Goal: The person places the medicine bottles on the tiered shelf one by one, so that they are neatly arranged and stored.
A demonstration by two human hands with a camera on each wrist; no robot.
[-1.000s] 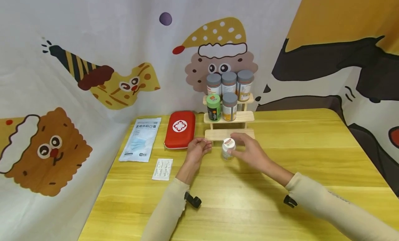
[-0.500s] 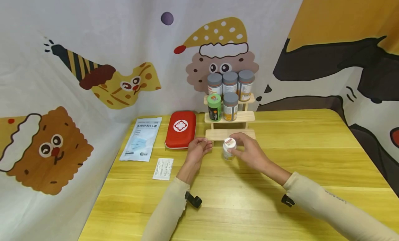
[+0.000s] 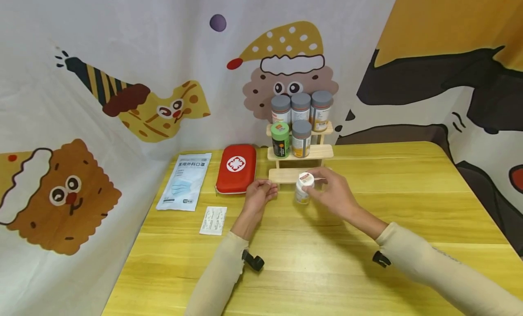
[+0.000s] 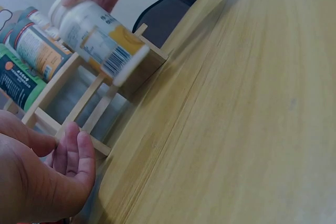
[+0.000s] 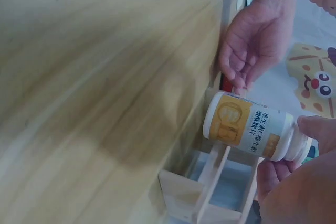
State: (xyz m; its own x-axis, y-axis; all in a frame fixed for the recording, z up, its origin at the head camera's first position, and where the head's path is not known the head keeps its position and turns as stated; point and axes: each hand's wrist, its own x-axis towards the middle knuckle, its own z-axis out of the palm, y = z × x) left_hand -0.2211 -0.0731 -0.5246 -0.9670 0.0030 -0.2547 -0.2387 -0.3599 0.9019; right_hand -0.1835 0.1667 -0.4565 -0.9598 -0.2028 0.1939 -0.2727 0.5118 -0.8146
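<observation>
My right hand point(image 3: 337, 193) pinches a white-capped supplement bottle point(image 3: 303, 195) near its cap. In the right wrist view the bottle point(image 5: 247, 127) shows a yellow and white label, and its base is off the table. It is just in front of the lowest step of a small wooden tiered stand point(image 3: 282, 175). The thumb and fingers of my left hand point(image 3: 258, 198) pinch the stand's front left corner, which they partly cover in the left wrist view. Grey-lidded bottles point(image 3: 301, 141) and a green-lidded bottle point(image 3: 280, 141) stand on the upper steps.
Left of the stand lies a red first-aid case point(image 3: 236, 177). Further left is a blue-white mask packet point(image 3: 184, 182), with a small white sachet point(image 3: 213, 220) in front of it. A printed cloth point(image 3: 163, 43) hangs behind the wooden table point(image 3: 310, 270).
My right hand has raised the supplement bottle and moved it slightly right and towards the stand's lowest step. My left hand stays at the stand's corner.
</observation>
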